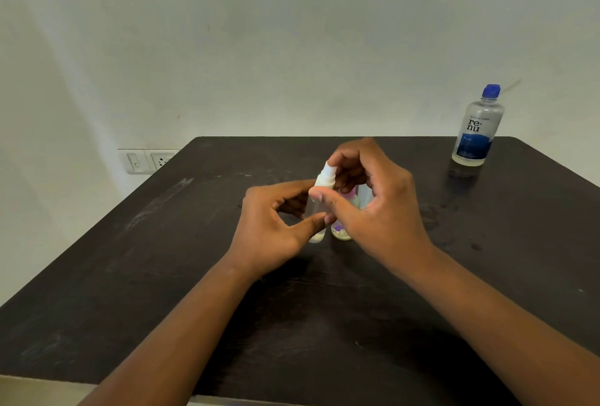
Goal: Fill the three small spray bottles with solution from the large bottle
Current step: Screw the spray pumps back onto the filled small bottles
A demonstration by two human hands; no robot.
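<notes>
- A clear spray bottle [319,207] stands upright at the middle of the dark table [162,275], its white pump top [325,175] on.
- The left hand [276,227] holds its body between thumb and curled fingers.
- The right hand [373,197] pinches the pump top, thumb at the collar.
- A second small bottle [341,230] with a purple label stands just right of the first, partly hidden.
- The large bottle [477,128], blue cap on, stands well apart at the table's far right corner.
- A wall socket [147,161] shows beyond the table's left edge.

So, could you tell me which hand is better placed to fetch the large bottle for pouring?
Right, probably. The large bottle stands capped at the table's far right corner, on the right hand's side. The left hand grips the small spray bottle and can steady it.
</notes>
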